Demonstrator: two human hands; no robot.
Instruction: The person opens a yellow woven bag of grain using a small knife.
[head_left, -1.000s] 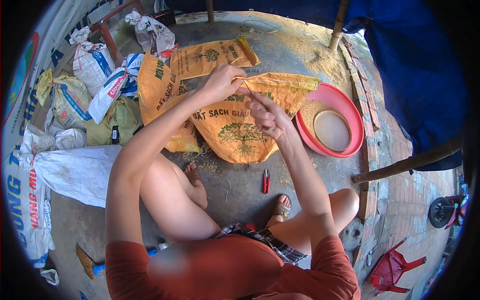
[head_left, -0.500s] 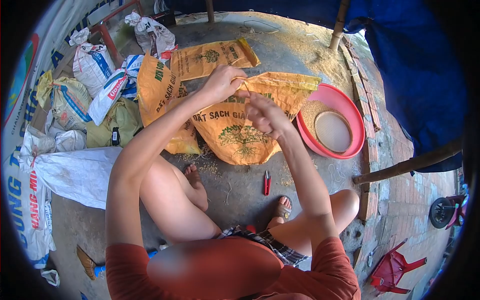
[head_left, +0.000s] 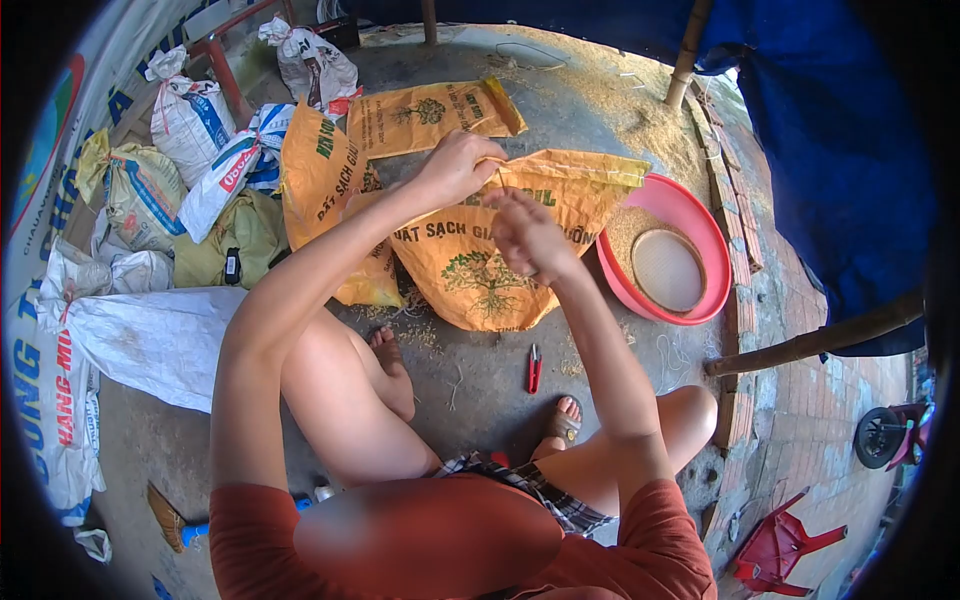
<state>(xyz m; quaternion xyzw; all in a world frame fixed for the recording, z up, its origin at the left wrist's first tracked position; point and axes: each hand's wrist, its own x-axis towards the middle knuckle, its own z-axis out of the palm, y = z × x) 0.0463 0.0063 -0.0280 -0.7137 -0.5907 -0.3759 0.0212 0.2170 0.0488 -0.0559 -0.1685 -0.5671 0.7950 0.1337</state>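
In front of me an orange printed sack (head_left: 475,275) hangs down to the floor, its top edge folded over. My left hand (head_left: 458,170) is closed on the left end of that edge. My right hand (head_left: 532,240) is before the sack's upper part, just below and right of the left hand. Its fingers are curled together and partly blurred. A thin strand seems to run between the two hands, but what the right fingers hold is too small to make out. A second orange sack (head_left: 318,180) stands to the left, partly behind my left forearm.
A pink basin (head_left: 712,235) with grain and a round sieve (head_left: 668,270) stands at right. Red-handled snips (head_left: 534,372) lie on the floor between my feet. Another orange sack (head_left: 432,112) lies flat behind; tied white sacks (head_left: 190,115) crowd the left. A wooden pole (head_left: 820,335) juts in at right.
My right hand has shifted slightly downward in front of the sack, its fingers still curled. My left hand keeps its hold on the sack's edge. The whole view has moved a little.
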